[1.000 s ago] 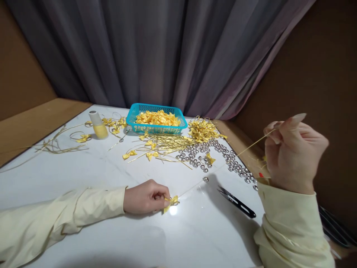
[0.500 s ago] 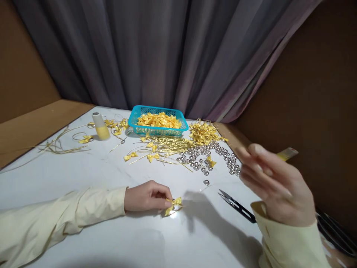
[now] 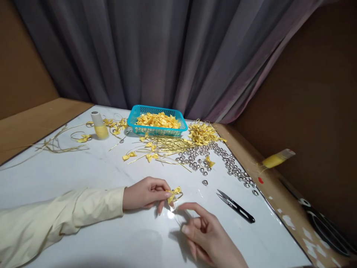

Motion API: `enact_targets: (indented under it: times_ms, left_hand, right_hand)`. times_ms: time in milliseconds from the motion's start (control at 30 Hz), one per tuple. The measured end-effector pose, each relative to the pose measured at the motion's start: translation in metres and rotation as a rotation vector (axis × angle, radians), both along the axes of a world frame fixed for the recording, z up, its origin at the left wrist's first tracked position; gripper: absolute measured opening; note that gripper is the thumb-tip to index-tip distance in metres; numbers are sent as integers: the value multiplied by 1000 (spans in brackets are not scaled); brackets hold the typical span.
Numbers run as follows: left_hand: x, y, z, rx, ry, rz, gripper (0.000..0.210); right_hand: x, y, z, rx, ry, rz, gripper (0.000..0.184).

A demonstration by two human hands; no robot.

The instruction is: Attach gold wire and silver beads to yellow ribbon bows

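Head view: left hand (image 3: 146,192) pinching yellow bow (image 3: 174,193); right hand (image 3: 208,232) just beside, fingertips (image 3: 185,229) parted; black snips (image 3: 235,206) lying on table (image 3: 111,238) nearby.

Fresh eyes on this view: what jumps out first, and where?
Probably the bright blue basket heaped with yellow bows, at the back of the white table. Next, the glinting silver beads spread to its right, with black snips lying nearer the camera. Front and centre, the left hand pinches a single bow, the right hand close beside it.
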State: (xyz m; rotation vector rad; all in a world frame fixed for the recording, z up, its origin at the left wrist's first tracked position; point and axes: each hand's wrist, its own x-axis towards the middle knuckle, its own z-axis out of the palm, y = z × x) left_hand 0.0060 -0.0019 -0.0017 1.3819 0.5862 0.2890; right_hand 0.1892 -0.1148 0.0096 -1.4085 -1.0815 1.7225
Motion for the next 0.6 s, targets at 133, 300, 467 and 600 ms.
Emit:
enact_targets:
  times_ms: [133,300,467,600]
  left_hand:
    - [0,1,-1,-26,-40,-4,37]
    - [-3,1,-3,-4,-53,-100,36]
    - [-4,1,-2,-20,-82,-152,38]
    - [-4,1,-4,-2,-84,-148,38]
  right_hand:
    - [-6,1,-5,306,-347,-147,48]
    - [-4,10,2,408,-563,-8,44]
    - [-6,13,7,404,-602,164,24]
    - [-7,13,6,397,-573,134,22]
